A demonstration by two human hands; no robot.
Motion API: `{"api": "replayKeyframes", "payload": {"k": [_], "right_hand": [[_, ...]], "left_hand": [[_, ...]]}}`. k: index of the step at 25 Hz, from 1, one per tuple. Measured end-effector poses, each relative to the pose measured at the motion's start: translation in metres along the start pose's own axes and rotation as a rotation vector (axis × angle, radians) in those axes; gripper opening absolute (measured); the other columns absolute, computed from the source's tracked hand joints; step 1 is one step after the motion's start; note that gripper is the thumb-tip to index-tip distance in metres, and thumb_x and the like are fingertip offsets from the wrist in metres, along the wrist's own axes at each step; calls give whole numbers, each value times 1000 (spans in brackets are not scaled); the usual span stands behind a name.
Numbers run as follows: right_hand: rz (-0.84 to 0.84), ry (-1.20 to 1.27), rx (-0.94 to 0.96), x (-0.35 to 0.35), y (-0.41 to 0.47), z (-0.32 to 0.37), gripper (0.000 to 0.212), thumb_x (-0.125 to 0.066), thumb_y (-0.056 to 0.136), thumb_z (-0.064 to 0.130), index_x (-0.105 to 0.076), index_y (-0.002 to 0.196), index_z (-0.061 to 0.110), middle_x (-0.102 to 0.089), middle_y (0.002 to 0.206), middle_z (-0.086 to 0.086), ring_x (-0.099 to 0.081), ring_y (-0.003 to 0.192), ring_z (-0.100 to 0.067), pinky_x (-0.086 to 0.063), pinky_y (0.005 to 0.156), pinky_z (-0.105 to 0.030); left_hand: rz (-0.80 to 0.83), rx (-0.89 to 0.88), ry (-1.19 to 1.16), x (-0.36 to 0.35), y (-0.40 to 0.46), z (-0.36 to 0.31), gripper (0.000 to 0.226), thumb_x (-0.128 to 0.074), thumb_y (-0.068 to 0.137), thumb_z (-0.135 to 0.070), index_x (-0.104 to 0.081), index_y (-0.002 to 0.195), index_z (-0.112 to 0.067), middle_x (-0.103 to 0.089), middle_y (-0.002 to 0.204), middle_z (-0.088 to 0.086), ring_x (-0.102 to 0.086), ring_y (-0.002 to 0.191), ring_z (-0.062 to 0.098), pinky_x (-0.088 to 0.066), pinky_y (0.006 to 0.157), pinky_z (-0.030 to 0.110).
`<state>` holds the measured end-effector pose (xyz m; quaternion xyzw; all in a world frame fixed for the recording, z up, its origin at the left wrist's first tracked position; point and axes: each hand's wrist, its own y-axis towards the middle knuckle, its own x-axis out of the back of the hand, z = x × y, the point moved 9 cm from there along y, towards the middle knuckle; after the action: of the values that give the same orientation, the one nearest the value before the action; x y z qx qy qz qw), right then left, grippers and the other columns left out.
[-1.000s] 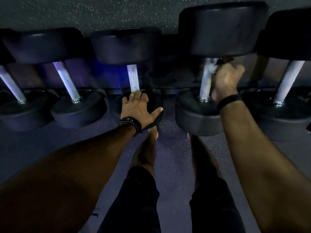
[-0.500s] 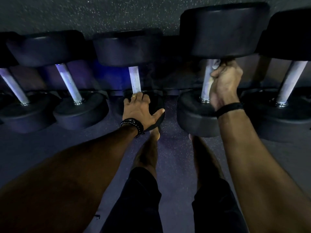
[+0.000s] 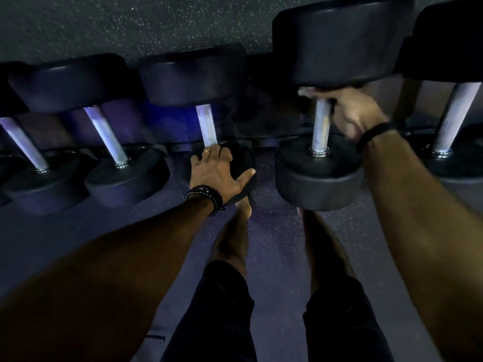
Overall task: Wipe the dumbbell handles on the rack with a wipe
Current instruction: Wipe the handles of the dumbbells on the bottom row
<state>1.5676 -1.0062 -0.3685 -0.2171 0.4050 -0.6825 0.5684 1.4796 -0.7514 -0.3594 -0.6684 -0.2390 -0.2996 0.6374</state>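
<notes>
While the left hand (image 3: 213,171) rests, the right hand (image 3: 351,111) grips the handle (image 3: 321,126).

No readable text, label, brand or number on dumbbells (image 3: 318,176); lighting dim

My view is dim, blue light glints off the handles (image 3: 206,125), my right hand (image 3: 350,113) blurs, edges bend.

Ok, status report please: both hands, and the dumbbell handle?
Left hand rests open on dumbbell head. Right hand grips top of handle, wipe blurred there. Nothing in the way.
</notes>
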Motion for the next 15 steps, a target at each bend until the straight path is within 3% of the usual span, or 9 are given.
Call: {"api": "replayKeyframes", "payload": {"k": [2, 5, 8, 10, 11, 15], "right_hand": [[55, -133, -79, -5, 11, -7, 18, -85, 64, 19, -71, 73, 13, -70, 68, 9, -64, 68, 2, -48, 78, -12], [-69, -252, -90, 2, 18, -16, 18, -82, 74, 16, -64, 74, 12, -66, 74, 3, -61, 60, 2, -48, 70, -13], [-488, -523, 94, 26, -2, 0, 36, -78, 59, 37, -66, 80, 11, -70, 84, -4, -67, 73, -14, -53, 68, -30], [-747, -904, 204, 28, -34, 15, 46, -66, 71, 50, -69, 90, 9, -72, 94, -12, -67, 90, -32, -50, 75, -39], [-785, -999, 275, 25, -43, 18, 48, -59, 78, 52, -69, 91, 8, -72, 94, -15, -65, 91, -37, -47, 73, -41], [-794, -863, 404, 29, -50, 15, 44, -39, 90, 38, -61, 77, 2, -68, 80, -22, -61, 72, -39, -31, 60, -39]], "left_hand": [[-5, 4, -2, 0, 1, 1, 75, -38, 84, -79, -54, 124, -18, -51, 129, 5, -46, 125, 28, -35, 101, 48], [-4, 7, -11, 0, 1, 0, 74, -39, 83, -78, -54, 123, -18, -51, 128, 5, -47, 123, 28, -35, 101, 48], [-6, 8, 10, 1, 0, 0, 74, -38, 84, -79, -54, 123, -18, -51, 127, 5, -48, 121, 28, -36, 100, 48], [-6, 8, 5, 2, 0, 1, 73, -38, 84, -78, -54, 123, -18, -51, 127, 5, -48, 121, 28, -37, 101, 49], [-5, 7, 0, 2, 0, 1, 73, -39, 84, -78, -54, 123, -19, -51, 127, 5, -48, 121, 28, -37, 101, 49], [-7, 4, -6, 2, 0, 1, 73, -38, 84, -78, -54, 123, -19, -51, 128, 5, -48, 121, 28, -36, 101, 48]]}}
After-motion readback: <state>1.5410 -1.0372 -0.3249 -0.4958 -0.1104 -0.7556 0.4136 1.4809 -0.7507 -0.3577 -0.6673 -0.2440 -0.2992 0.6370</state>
